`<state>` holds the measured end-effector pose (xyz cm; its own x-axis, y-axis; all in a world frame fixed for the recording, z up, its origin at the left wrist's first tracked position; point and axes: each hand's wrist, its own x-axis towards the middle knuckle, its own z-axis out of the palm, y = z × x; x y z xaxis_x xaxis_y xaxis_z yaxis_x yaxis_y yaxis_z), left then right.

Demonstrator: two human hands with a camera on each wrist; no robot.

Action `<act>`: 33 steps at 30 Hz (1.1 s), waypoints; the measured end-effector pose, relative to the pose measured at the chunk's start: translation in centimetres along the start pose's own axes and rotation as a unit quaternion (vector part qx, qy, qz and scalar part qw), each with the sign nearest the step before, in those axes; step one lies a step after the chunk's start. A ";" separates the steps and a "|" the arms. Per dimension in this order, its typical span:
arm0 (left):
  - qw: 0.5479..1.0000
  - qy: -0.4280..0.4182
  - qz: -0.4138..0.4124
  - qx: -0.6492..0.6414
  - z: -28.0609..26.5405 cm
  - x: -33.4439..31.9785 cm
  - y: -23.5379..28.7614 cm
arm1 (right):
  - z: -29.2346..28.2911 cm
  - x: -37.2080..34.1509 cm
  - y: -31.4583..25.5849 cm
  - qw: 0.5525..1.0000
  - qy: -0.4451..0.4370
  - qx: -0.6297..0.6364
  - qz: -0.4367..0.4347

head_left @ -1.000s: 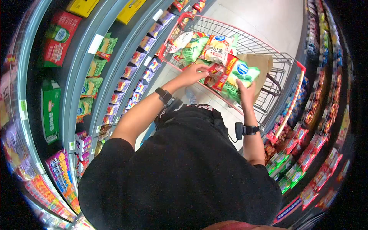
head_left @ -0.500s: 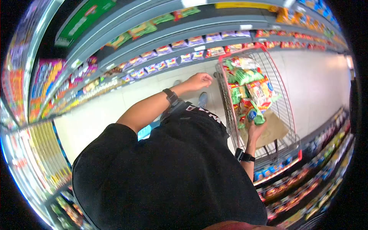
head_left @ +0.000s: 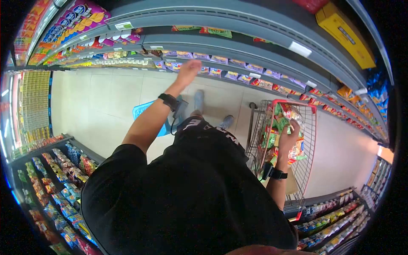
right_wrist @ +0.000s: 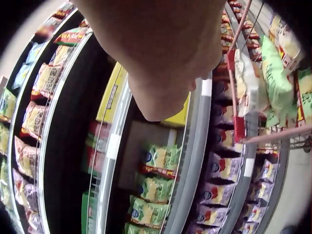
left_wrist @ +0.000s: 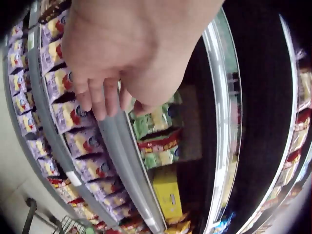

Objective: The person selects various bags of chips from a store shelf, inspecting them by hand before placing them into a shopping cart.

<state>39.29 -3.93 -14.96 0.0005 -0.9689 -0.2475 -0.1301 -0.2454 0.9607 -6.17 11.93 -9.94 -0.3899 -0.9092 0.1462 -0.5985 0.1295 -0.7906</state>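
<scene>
My left hand (head_left: 187, 73) is held out toward the shelves, its fingers (left_wrist: 97, 100) loosely extended with nothing in them. It overlaps rows of purple snack bags (left_wrist: 80, 144) and, in the left wrist view, green chip bags (left_wrist: 156, 122). Over the red-rimmed shopping cart (head_left: 293, 101) is my right hand (head_left: 289, 139), fingers loosely bent and holding no bag that shows. The right wrist view hides most of its fingers behind the back of the hand. Green bags (right_wrist: 277, 80) and white-and-red bags (head_left: 293, 112) are piled in the cart.
Long stocked shelves (head_left: 255, 21) run across the front, with a yellow box (head_left: 346, 36) at upper right. A blue plastic item (head_left: 144, 109) is on the floor beside my feet (head_left: 199, 100). More snack racks (head_left: 59, 182) stand behind at left.
Both hands were on a green chip bag over the cart; the left let go first, then the right. My body has turned, and my left hand has moved away from the cart toward the shelves.
</scene>
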 end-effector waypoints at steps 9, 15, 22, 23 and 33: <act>0.964 0.229 0.088 0.104 -12.4 11.7 6.2 | 8.2 -1.9 -7.3 0.988 -0.127 0.070 0.055; 0.841 0.135 0.170 0.496 -17.4 20.7 -1.5 | 11.5 -2.9 -13.6 0.982 -0.112 0.069 0.133; 0.859 0.143 0.222 0.439 -17.8 21.7 -4.1 | 12.9 -4.8 -15.2 0.988 -0.098 0.027 0.116; 0.859 0.150 0.228 0.434 -18.0 21.4 -4.5 | 13.1 -5.0 -14.9 0.988 -0.097 0.025 0.120; 0.941 0.200 0.244 0.119 -18.5 10.2 3.5 | 13.0 -5.2 -14.7 0.984 -0.154 0.061 0.067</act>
<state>57.20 -15.30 -11.76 0.2508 -0.9101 0.3298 -0.4307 0.2002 0.8800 13.74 9.58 -6.81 -0.2175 -0.9663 -0.1376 -0.4593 0.2257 -0.8591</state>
